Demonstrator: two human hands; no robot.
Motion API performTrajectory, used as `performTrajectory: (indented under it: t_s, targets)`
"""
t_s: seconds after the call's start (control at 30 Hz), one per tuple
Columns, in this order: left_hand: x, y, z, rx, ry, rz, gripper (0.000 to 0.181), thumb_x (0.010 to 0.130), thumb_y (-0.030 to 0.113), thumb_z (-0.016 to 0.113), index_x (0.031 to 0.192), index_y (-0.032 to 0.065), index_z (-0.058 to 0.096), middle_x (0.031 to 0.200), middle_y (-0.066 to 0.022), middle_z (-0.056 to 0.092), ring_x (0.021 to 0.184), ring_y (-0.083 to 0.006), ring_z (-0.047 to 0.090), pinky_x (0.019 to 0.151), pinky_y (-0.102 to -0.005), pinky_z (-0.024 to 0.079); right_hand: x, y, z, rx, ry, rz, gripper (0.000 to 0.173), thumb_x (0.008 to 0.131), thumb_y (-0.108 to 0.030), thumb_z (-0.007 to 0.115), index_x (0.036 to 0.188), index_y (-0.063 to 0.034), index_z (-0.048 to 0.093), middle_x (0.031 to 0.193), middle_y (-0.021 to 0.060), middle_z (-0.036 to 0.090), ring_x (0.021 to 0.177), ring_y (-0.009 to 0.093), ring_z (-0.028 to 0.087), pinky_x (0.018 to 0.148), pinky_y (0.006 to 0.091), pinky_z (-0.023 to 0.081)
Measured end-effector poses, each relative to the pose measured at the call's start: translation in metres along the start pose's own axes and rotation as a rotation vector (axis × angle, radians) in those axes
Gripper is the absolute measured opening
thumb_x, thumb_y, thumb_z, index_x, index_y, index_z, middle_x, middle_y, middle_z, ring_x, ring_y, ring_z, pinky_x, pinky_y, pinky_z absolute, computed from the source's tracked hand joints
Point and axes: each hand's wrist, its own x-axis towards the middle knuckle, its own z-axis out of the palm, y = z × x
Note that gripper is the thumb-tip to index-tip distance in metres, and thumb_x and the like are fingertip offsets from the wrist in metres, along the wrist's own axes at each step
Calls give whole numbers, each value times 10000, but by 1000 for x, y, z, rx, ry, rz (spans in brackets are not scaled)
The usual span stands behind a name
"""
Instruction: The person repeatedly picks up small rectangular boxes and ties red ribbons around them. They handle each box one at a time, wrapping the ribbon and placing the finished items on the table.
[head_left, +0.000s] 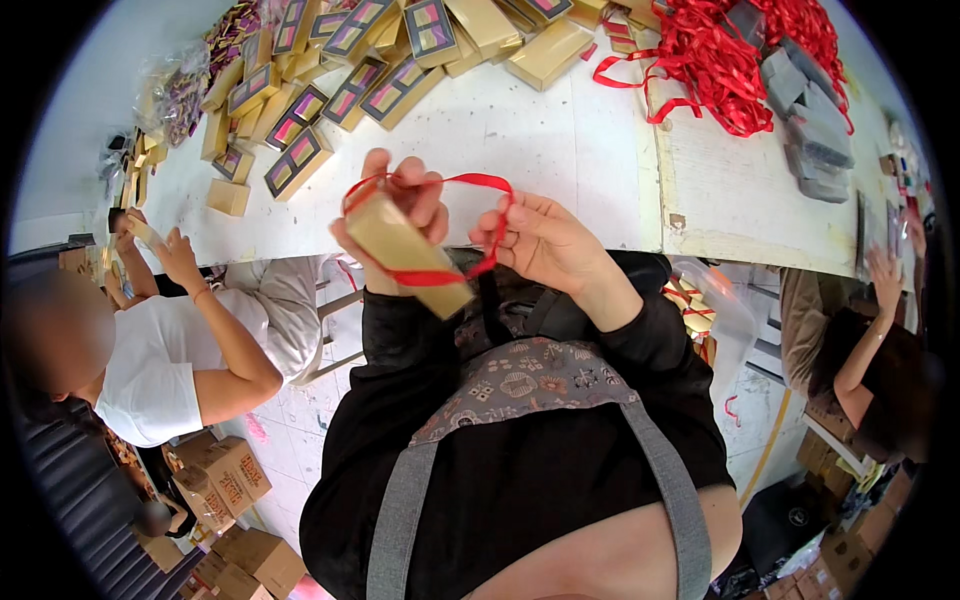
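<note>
In my left hand (420, 199) I hold a long gold box (401, 247), tilted, its lower end towards my apron (525, 379). A red ribbon loop (472, 180) passes over the box at its upper end and crosses it again lower down. The loop's right side stands away from the box, pinched between the fingers of my right hand (544, 232). Both hands are just at the front edge of the white table (600, 187). The box is slightly blurred, and my left fingers partly hide its upper end.
Gold boxes with windows (300, 161) are heaped at the back left. A tangled pile of red ribbon loops (712, 75) lies at the back right, beside clear plastic cases (817, 150). A clear bin (724, 322) with ribboned gold boxes stands below. People sit on both sides.
</note>
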Motion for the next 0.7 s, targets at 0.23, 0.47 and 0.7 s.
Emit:
performTrajectory:
  t_s: [0.23, 0.47, 0.7]
  targets:
    - [10, -4, 8, -166, 226, 64, 628, 831, 518, 556, 1334, 176, 403, 1249, -128, 463, 750, -164, 496, 501, -265, 408, -1, 13, -3, -72, -333, -186, 404, 879, -24, 497, 1270, -86, 418, 973, 81, 547, 912, 216, 583, 828, 362, 476]
    - [21, -1, 35, 463, 716, 102, 480, 915, 497, 409, 1262, 170, 466, 1283, -130, 459, 756, -133, 568, 506, -239, 504, -2, -14, 13, -1791, -106, -963, 224, 672, -57, 684, 884, -129, 681, 1118, 107, 497, 1016, 287, 503, 845, 376, 423]
    - [24, 5, 34, 668, 811, 108, 412, 938, 442, 398, 1172, 122, 509, 1184, -137, 531, 774, -133, 578, 529, -227, 516, -4, -12, 16, -1930, -259, -1316, 244, 632, -102, 731, 858, -109, 638, 947, 27, 602, 968, 215, 542, 818, 371, 411]
